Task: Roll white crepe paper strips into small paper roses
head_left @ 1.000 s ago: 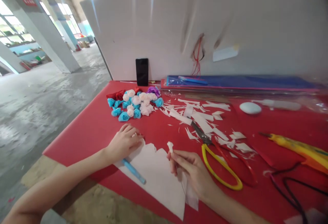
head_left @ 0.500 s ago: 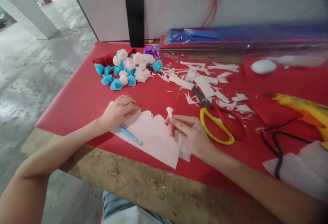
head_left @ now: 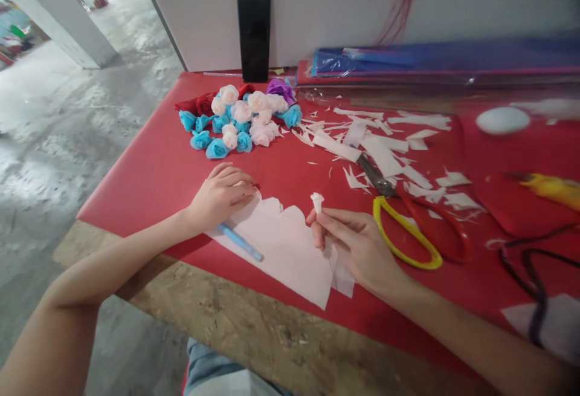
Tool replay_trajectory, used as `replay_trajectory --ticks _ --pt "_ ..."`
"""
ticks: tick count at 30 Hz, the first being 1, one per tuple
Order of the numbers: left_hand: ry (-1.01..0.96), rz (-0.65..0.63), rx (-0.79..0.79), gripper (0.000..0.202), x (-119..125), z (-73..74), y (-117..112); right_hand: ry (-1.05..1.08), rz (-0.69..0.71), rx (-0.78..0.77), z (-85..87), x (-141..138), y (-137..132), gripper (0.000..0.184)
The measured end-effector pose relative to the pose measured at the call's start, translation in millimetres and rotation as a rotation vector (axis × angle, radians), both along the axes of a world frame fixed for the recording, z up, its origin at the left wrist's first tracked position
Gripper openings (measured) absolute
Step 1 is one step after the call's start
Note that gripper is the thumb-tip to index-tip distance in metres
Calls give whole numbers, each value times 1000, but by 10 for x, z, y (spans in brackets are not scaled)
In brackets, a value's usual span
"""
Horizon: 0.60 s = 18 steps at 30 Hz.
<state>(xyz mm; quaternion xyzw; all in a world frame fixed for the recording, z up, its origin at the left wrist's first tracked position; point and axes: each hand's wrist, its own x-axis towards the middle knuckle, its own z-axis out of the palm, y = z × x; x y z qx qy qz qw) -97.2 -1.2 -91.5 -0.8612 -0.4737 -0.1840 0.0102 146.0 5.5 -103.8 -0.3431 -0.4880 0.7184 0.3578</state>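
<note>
My right hand (head_left: 357, 245) pinches a small white rolled paper bud (head_left: 317, 201) upright between thumb and fingertips. Beneath it lies a white paper sheet (head_left: 290, 251) with a scalloped far edge, and a smaller slip shows at its right corner. My left hand (head_left: 224, 196) rests palm down at the sheet's left end, fingers lying over its edge; the thumb is hidden. A blue pen (head_left: 240, 242) lies on the sheet, close to my left wrist. Right of my right hand are scissors (head_left: 408, 233) with one yellow and one red handle.
Paper roses (head_left: 242, 112) in white, blue, red and purple are heaped at the back left. White paper scraps (head_left: 380, 148) litter the red tabletop (head_left: 149, 166). A black phone (head_left: 254, 33) leans on the wall. At right are a white egg-shaped object (head_left: 502, 120) and a yellow glue gun (head_left: 553, 189).
The view has shifted, so everything appears slightly further right. Both hands keep nearly the same poses, and the right still holds the paper bud.
</note>
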Motion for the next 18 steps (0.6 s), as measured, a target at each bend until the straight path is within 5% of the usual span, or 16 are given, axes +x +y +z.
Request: replay_trajectory --ticks 18 --pt "19 -49 -45 16 -13 -42 23 1 11 -4 -44 19 18 16"
